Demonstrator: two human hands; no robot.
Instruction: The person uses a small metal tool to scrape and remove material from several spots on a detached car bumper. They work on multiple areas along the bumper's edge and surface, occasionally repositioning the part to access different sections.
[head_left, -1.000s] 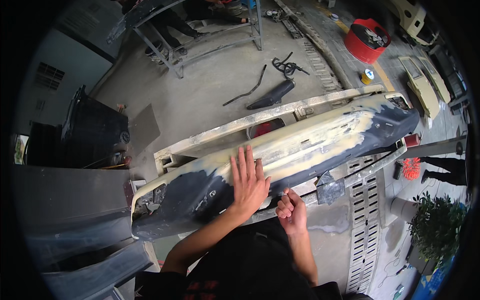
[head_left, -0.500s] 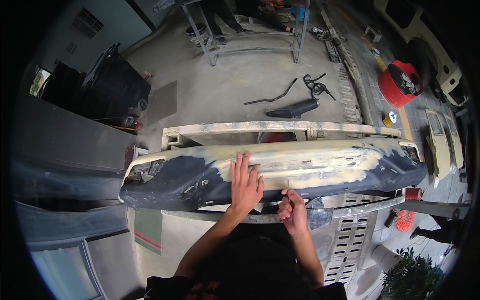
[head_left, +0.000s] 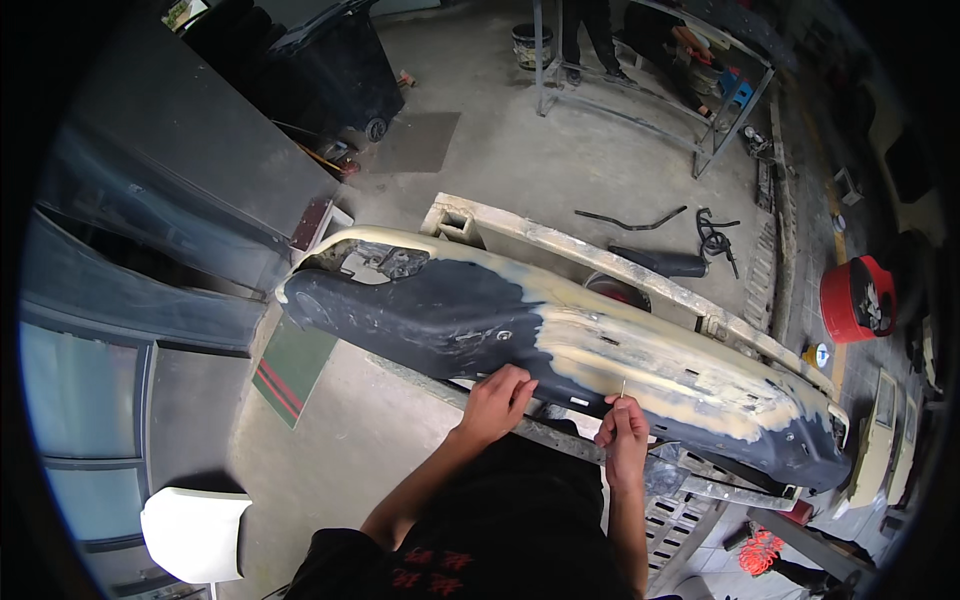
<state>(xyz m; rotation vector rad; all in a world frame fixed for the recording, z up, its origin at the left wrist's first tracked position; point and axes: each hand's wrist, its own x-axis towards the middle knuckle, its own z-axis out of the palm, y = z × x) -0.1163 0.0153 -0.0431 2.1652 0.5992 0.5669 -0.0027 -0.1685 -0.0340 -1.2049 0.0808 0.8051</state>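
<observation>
A long car bumper (head_left: 400, 310), dark grey with a cream-coloured, patchily sanded middle, lies across a metal stand in front of me. My left hand (head_left: 497, 403) is at its near edge, left of the cream patch, with the fingers curled in; whether anything is inside them is hidden. Farther right, my right hand (head_left: 624, 440) pinches a thin, stick-like tool (head_left: 625, 388) that points up over the cream area. The tool's lower part is hidden in the fingers, and its exact kind is too small to tell.
The stand's pale beam (head_left: 560, 245) runs behind the bumper. Beyond it lie a bent black rod (head_left: 630, 218) and a dark tube (head_left: 660, 262). A black wheeled bin (head_left: 335, 80) stands far left, a red tub (head_left: 850, 300) right. People are near a metal frame (head_left: 620, 100).
My left hand was spread flat on the cream surface; now it is curled at the bumper's near edge. The view has turned left, bringing a white panel into sight. The right hand keeps its pinch.
</observation>
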